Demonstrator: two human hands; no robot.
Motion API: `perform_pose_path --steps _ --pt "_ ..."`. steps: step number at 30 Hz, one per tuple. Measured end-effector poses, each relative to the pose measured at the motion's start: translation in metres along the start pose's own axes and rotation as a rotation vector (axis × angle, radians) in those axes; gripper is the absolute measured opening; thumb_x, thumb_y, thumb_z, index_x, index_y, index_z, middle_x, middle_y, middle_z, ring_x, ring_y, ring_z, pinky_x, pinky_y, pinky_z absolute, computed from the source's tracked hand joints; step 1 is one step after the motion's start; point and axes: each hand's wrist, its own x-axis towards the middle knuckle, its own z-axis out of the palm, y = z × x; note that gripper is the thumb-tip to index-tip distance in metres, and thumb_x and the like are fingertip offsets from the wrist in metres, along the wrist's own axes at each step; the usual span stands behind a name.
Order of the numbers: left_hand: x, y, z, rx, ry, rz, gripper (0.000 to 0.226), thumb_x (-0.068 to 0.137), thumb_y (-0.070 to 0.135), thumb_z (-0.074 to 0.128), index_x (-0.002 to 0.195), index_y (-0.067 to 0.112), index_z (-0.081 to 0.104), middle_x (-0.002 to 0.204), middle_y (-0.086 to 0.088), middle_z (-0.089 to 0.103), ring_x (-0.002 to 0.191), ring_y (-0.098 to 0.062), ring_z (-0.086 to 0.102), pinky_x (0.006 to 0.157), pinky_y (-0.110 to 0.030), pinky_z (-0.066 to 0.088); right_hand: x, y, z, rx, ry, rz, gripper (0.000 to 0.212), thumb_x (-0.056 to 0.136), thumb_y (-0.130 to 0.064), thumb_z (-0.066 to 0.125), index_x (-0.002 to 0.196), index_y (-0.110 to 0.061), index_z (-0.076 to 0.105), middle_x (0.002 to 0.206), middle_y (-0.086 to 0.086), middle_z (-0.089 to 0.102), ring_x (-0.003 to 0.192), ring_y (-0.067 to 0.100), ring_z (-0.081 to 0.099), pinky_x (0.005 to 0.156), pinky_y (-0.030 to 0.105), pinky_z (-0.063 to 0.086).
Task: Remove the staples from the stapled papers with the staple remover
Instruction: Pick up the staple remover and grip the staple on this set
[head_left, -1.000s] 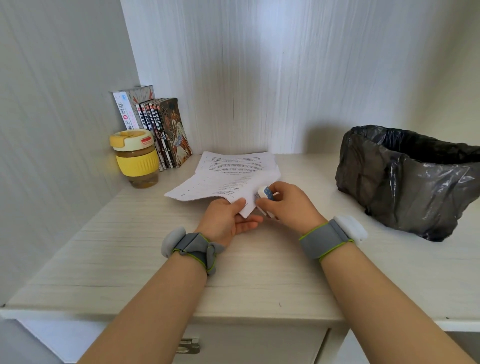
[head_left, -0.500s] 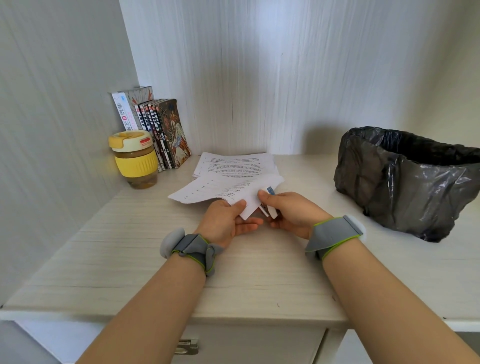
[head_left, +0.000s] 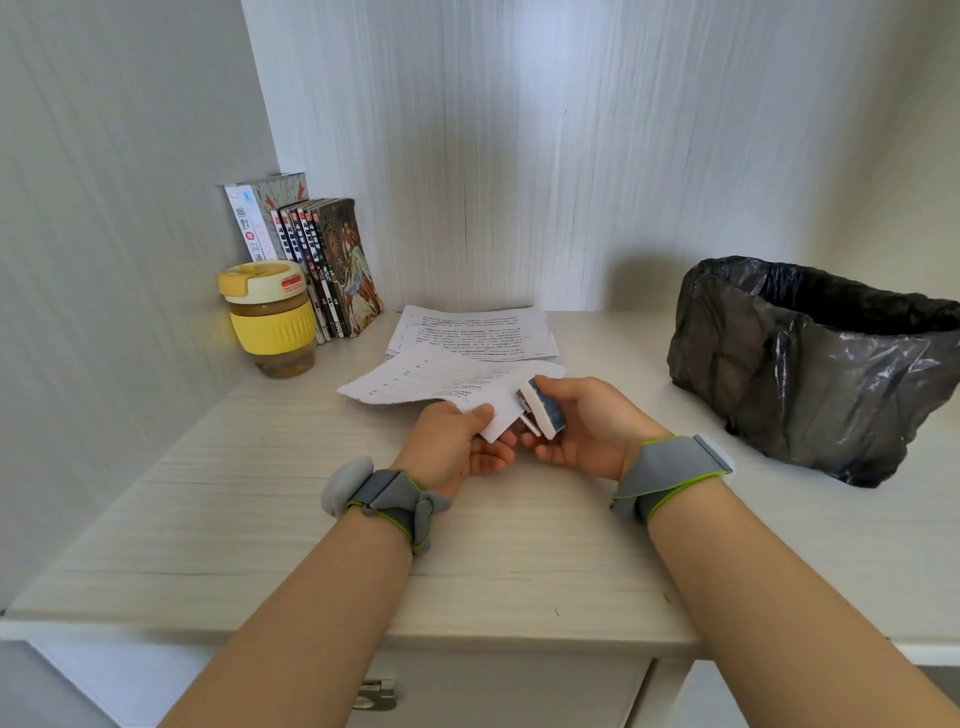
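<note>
A home study nook: pale wood-grain desk, upright row of comic books, yellow lidded drinking jar, printed white papers.

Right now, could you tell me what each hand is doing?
Left hand: pinches the papers at a corner.
Right hand: grips the staple remover.

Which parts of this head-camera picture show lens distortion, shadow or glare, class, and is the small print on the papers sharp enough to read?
Head view: the wide lens bows the wall panels and desk edge; soft daylight brightens the back wall, a faint shadow lying behind the black bin bag, whose plastic shows dull glare; print on the held papers is too small to read.
</note>
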Motion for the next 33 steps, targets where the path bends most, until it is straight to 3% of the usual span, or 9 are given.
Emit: perform_pose_path --steps 5,9,23,33 --pt "-0.0006 0.001 0.0001 0.019 -0.01 -0.001 0.029 0.097 0.007 0.037 0.076 0.0 0.056 0.046 -0.001 0.061 0.035 -0.009 0.054 0.036 -0.017 0.044 0.0028 0.0018 -0.0033 0.025 -0.023 0.012 0.027 0.094 -0.031 0.038 0.079 -0.016 0.054 0.066 0.004 0.052 0.048 0.012 0.049 0.041 0.016 0.038" --pt "-0.0014 0.002 0.0002 0.016 -0.018 -0.013 0.027 0.097 0.007 0.038 0.077 0.002 0.056 0.046 -0.001 0.062 0.035 -0.011 0.054 0.036 -0.017 0.044 0.005 0.0042 -0.0038 0.038 0.006 0.013 0.025 0.092 -0.03 0.042 0.078 -0.017 0.057 0.062 0.001 0.055 0.05 0.012 0.051 0.047 0.019 0.038" --pt "-0.0013 0.0028 -0.0009 0.006 -0.034 -0.027 0.026 0.096 0.005 0.038 0.078 0.002 0.056 0.047 -0.002 0.062 0.034 -0.011 0.054 0.035 -0.017 0.043 0.0052 0.0044 -0.0033 0.045 0.03 0.016 0.024 0.091 -0.028 0.046 0.076 -0.015 0.058 0.062 0.003 0.054 0.042 0.009 0.048 0.036 0.013 0.034" --pt "-0.0007 0.0027 -0.0009 0.0 -0.036 -0.026 0.026 0.096 0.006 0.038 0.078 0.002 0.057 0.048 -0.003 0.062 0.035 -0.012 0.054 0.035 -0.017 0.043 0.0061 0.006 -0.0012 0.113 0.086 0.001 0.02 0.09 -0.026 0.051 0.078 -0.013 0.06 0.054 0.001 0.058 0.04 0.01 0.052 0.037 0.012 0.04"
